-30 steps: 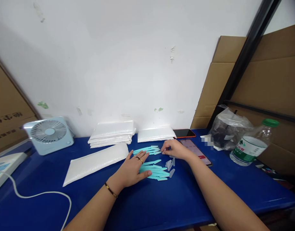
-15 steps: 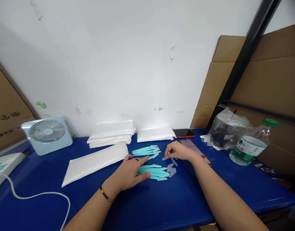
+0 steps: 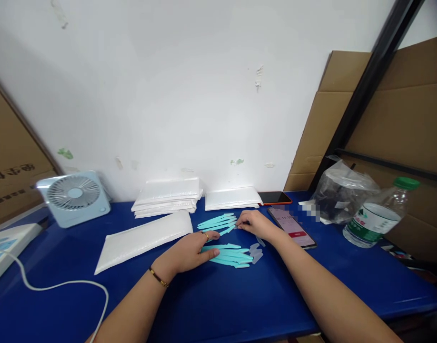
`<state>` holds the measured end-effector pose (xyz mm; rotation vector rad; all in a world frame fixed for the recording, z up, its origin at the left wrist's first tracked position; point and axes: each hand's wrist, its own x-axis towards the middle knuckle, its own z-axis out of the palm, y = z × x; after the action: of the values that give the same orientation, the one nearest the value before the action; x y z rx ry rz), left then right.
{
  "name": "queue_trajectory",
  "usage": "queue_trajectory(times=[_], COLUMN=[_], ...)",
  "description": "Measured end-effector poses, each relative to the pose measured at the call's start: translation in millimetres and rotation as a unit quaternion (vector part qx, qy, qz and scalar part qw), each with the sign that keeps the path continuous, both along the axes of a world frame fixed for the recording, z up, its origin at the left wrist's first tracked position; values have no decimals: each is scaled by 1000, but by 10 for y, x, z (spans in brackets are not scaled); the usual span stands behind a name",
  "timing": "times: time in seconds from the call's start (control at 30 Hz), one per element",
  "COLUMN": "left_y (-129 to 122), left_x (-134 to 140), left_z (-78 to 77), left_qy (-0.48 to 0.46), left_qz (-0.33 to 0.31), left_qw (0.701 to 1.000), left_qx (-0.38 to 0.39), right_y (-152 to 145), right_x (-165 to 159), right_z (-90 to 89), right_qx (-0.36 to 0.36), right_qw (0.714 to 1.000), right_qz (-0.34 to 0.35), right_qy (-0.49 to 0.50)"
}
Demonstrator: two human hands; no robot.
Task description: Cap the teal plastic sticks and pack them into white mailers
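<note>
Turquoise tools (image 3: 234,256) in two groups on a blue table (image 3: 268,305)
Left hand (image 3: 190,251), thumb and fingers apart, over the near group; right hand (image 3: 256,224), fingertips bunched at the far group's right end, hold impossible to tell.

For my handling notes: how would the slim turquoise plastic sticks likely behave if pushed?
The slim turquoise plastic sticks look stiff, each with a straight outline. Being thin, they're probably light. On the glossy blue tabletop, they'd likely slide, nudging neighbours along where bunched.

Blue fan (image 3: 74,197), white cable (image 3: 43,288); plastic bottle (image 3: 372,218), cardboard (image 3: 407,119)
</note>
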<state>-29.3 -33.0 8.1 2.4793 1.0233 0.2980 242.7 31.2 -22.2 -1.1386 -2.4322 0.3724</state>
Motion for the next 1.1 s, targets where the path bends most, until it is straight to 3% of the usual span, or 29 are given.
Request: queue_trajectory(times=[0.2,0.5,0.83,0.97,1.1], left_y=[87,139,310,339,285], left_x=[-6,-5,65,105,127], left_z=[-78,-72,-246,-321,-289], left_qy=[-24,-32,-25,-5,-25], left_qz=[-6,-8,31,76,92], left_qw=[1000,999,997,991,988], left_qx=[-1,-13,64,107,122], right_y=[23,73,-60,-33,8], right_x=[6,-25,-223,-219,44], right_z=[-13,-47,-4,-1,123], right_qx=[5,20,-6,0,3], right_qw=[1000,999,998,999,997], right_qz=[10,-2,51,34,-7], right_qy=[11,30,42,42,76])
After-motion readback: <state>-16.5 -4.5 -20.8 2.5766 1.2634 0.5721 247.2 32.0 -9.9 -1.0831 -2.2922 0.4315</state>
